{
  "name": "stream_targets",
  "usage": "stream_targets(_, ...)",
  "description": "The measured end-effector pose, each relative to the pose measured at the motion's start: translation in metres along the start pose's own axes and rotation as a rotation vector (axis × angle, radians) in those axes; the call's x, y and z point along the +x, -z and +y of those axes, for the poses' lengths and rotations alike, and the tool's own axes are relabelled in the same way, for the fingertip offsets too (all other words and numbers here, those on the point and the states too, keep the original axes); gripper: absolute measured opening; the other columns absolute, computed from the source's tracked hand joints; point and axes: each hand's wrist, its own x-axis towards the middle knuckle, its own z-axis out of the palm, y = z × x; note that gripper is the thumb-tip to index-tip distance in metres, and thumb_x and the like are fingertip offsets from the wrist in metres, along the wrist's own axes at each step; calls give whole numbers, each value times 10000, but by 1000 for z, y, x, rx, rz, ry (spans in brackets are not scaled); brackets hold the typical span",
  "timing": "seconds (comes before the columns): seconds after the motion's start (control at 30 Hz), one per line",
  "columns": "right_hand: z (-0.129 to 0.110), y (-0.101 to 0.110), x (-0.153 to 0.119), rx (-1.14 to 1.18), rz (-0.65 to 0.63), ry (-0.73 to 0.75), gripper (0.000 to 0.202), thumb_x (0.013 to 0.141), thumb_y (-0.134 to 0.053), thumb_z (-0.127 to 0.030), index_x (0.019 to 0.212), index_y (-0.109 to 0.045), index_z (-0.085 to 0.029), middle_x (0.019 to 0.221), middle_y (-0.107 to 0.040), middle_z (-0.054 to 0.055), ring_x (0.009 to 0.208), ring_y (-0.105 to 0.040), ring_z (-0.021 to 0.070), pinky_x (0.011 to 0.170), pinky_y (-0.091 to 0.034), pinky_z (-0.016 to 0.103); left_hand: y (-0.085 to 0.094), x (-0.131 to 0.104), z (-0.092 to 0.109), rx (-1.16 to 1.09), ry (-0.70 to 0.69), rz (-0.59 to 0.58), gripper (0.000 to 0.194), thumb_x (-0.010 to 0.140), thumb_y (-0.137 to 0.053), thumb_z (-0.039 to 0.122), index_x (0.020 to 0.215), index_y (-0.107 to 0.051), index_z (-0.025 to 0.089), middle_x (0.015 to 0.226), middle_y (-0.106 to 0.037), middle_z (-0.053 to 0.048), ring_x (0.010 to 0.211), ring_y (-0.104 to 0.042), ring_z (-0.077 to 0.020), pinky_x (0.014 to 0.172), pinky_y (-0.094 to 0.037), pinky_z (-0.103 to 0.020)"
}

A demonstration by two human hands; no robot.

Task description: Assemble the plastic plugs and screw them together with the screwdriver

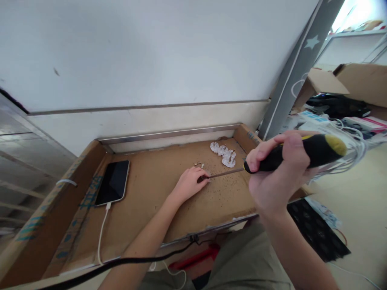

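Observation:
My right hand (279, 173) is wrapped round the black-and-yellow handle of a screwdriver (314, 151), held up above the right side of a cardboard-lined tray (151, 181). Its long shaft slants down to the left, and the tip meets the fingers of my left hand (190, 183). That hand rests on the cardboard, thumb and fingers pinched at the tip; whatever small piece they grip is mostly hidden. Just beyond them lie a small metal screw (198, 163) and a pale little piece (202, 166). Several clear faceted knobs (223, 150) with upright metal pins sit farther back.
Dark specks are scattered over the cardboard around the shaft. A phone (112, 183) with a white cable (102, 229) lies at the tray's left. A black cable (145, 259) crosses the front. Cardboard boxes (363, 82) and bundled white cords (356, 149) stand at right.

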Motion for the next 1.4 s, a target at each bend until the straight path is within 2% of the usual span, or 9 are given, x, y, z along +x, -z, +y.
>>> stream_targets(0.13,-5,-2,0,21,59,39,209,773,-574,-331,736,-431,-182,432,-421,-84,331,-331,70,324,-257,221,-2,-1,-1,3,1,8,117,871,-564,292,906,-647,216,936,-668,-20,899,-582,-192,804,-437,-320)
stream_targets(0.27,-7,-3,1,11,64,74,209,774,-574,-330,725,-434,-183,431,-423,-85,331,-335,66,324,-256,219,-2,-2,-2,0,-3,12,118,874,-556,288,904,-648,219,932,-670,-16,902,-585,-190,806,-437,-318)
stream_targets(0.4,-1,-2,2,22,38,41,235,778,-590,-359,719,-456,-176,452,-449,-72,349,-350,69,330,-271,227,-3,-2,-3,-12,8,14,128,872,-557,292,924,-654,228,956,-667,-17,931,-583,-190,826,-435,-320)
stream_targets(0.57,0,-3,2,12,84,48,226,778,-579,-354,718,-459,-172,451,-436,-75,346,-350,62,325,-254,214,-2,-2,-3,-29,25,8,140,874,-550,304,917,-660,229,959,-668,-19,931,-584,-189,829,-435,-321)
stream_targets(0.97,1,-1,1,29,37,-5,208,757,-588,-334,725,-448,-184,444,-441,-75,347,-342,74,331,-268,231,-2,-2,-2,-29,21,0,143,879,-543,301,920,-662,234,943,-659,-31,933,-581,-192,836,-433,-326)
stream_targets(1.4,3,-6,1,-59,86,5,167,775,-541,-323,702,-458,-197,458,-402,-76,341,-329,65,326,-226,228,-3,-1,-2,-50,6,-2,161,894,-522,301,924,-663,231,940,-657,-33,946,-582,-194,844,-432,-325)
